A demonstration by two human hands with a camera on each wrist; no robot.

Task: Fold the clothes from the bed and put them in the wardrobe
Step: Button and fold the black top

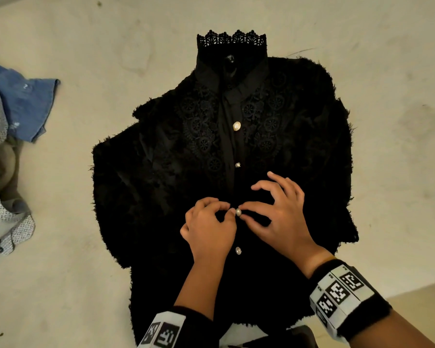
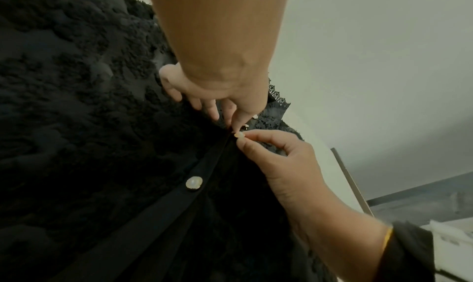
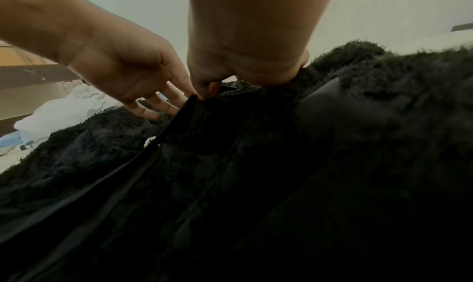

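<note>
**Both hands on the third pearl button of the black jacket**

Wrist bands with black-and-white markers sit lowest in the head view, one on each of our forearms. Ahead of them, both hands meet at the jacket's front placket.

- Right hand: thumb and index finger pinch the pearl button; the other fingers are raised and spread above the fabric. The left wrist view shows the same pinch on that button.
- Left hand: fingers curled, thumb and index tip pinching the placket edge right against the button. In the right wrist view the left hand has its other fingers resting on the fuzzy fabric.
- Black jacket: lies flat, front up, on the bed sheet, lace collar pointing away from us. Fuzzy body, lace panels either side of the placket.
- Other buttons: two above our hands, the upper one larger-looking, and one below.
- We cannot tell whether the pinched button is through its hole.

Off to our left on the sheet: a blue denim garment and a white patterned shirt, crumpled, well apart from the jacket.
</note>
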